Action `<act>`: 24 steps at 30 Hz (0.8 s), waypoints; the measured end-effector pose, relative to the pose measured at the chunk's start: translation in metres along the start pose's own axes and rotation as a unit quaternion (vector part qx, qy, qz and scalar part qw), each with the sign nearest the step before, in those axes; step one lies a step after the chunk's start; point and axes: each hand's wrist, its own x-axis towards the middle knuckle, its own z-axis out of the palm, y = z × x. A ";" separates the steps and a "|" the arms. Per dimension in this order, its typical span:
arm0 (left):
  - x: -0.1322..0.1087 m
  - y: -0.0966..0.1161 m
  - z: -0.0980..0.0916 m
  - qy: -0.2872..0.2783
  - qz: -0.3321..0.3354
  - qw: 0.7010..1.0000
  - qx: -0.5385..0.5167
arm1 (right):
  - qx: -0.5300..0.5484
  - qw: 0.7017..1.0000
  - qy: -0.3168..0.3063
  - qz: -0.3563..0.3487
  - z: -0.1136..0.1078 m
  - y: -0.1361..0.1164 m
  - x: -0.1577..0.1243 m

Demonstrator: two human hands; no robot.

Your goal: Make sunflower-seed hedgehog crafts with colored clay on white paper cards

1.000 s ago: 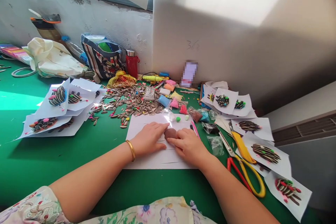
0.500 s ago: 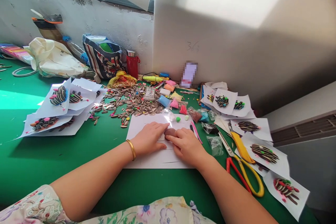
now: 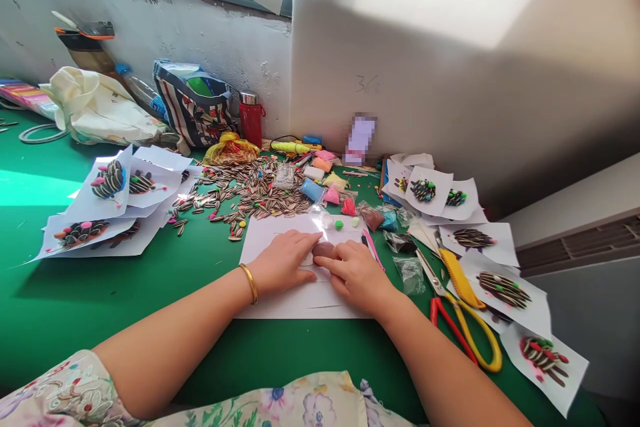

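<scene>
A flattened lump of brown modelling clay lies on a white sheet of paper with faint lines on it. My right hand has its fingers bent over the clay and presses its edge. On the left of the clay, my left hand rests on the paper, fingers stretched out and thumb apart, its fingertips close to the clay. Small green and pale clay balls sit on the paper's far part. A pink tool lies just beyond my right hand, partly hidden.
Sunflower seeds are heaped behind the paper, beside bags of coloured clay. Yellow-and-red scissors and a yellow cutter lie at right. Paper cards with seed figures lie left and right. A red flask stands behind.
Both hands stay nearly in place; the right fingers have shifted slightly on the brown clay. The whole view has moved a little.
</scene>
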 end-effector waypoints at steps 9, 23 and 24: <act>0.001 0.000 0.000 -0.001 0.001 1.000 -0.002 | 0.014 1.000 -0.011 -0.013 0.003 0.000 -0.001; 0.001 0.001 0.000 -0.003 -0.003 1.000 -0.005 | 0.018 0.999 -0.006 0.044 0.005 -0.005 0.003; 0.001 0.001 0.000 -0.001 -0.002 1.000 -0.005 | 0.018 0.999 -0.003 0.049 0.005 -0.005 0.004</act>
